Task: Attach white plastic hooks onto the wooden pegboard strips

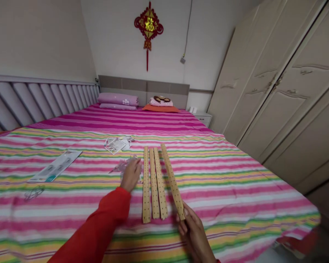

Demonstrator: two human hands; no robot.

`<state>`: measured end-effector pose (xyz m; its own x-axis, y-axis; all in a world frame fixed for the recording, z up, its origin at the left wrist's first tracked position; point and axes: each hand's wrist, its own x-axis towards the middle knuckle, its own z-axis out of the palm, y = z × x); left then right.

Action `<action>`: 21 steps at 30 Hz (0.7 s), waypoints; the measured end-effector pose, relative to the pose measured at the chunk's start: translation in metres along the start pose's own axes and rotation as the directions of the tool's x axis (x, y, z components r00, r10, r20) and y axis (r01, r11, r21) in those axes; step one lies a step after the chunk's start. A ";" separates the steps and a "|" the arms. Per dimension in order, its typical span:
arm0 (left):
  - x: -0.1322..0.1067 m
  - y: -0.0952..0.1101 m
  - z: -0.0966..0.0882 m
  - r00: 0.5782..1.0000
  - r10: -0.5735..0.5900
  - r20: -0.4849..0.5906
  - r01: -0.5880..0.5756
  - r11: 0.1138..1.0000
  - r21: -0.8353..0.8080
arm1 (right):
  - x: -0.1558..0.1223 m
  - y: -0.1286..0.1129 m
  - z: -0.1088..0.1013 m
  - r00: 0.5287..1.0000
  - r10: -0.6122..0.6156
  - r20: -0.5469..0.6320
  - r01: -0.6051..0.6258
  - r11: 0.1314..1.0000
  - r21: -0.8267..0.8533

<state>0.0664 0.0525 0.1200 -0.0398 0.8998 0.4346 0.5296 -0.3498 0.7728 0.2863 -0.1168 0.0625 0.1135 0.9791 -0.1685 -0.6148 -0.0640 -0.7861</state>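
My right hand [193,228] grips the near end of a tan dotted strip [172,179], its thumb on top; the strip's far end points away and leans left. Three similar tan strips lie side by side on the striped sheet to its left: a left one [146,186], a middle one [154,186] and a right one [160,186]. My left hand [131,174], in a red sleeve, is just left of them, over a pile of clear plastic pieces [122,166]. Its fingers reach forward, slightly bent, and I see nothing held in them.
Beyond the left hand lies a heap of small clear packets [119,143]. A flat pack [56,166] and some thin clear loops [34,193] lie at left. Pillows [117,100] rest at the headboard [167,89]. A wardrobe [276,84] stands along the right side.
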 end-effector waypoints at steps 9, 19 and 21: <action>-0.093 -0.015 0.030 0.986 0.119 0.117 -0.113 0.992 -0.057 | 0.035 0.016 -0.008 0.994 0.035 0.102 -0.032 0.999 -0.026; -0.100 -0.032 0.032 0.994 0.040 -0.098 -0.051 0.992 -0.112 | 0.034 0.036 -0.012 0.997 0.020 0.068 -0.002 0.968 -0.252; -0.100 -0.033 0.033 0.991 0.000 -0.130 -0.019 0.990 -0.143 | 0.034 0.037 -0.011 0.998 0.014 0.068 0.005 0.962 -0.272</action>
<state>0.0810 -0.0176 0.0362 -0.1498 0.8581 0.4911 0.4040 -0.4003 0.8225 0.2757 -0.0877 0.0210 0.0515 0.9890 -0.1386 -0.3785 -0.1091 -0.9191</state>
